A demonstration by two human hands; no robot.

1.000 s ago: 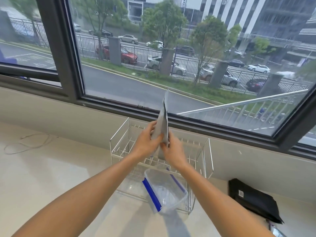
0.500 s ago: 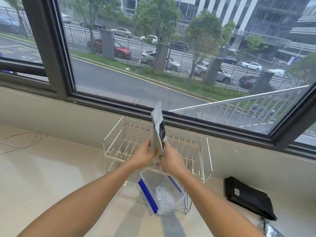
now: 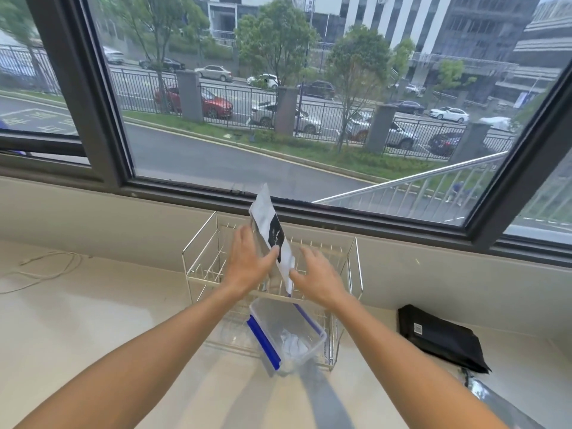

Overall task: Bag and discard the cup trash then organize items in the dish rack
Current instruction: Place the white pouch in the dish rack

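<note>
White packet (image 3: 268, 224) with black patch; clear container (image 3: 289, 335), blue clips.

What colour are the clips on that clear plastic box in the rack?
Blue, on the clear plastic box; seen in the head view.

No legible text; tiny unreadable script on the flat pouch's (image 3: 272, 233) black label.

both hands have let go: left hand (image 3: 247, 267) and right hand (image 3: 318, 275) now spread open beside the flat plate (image 3: 272, 235), which has dropped lower, standing tilted in the dish rack (image 3: 356, 267).
</note>
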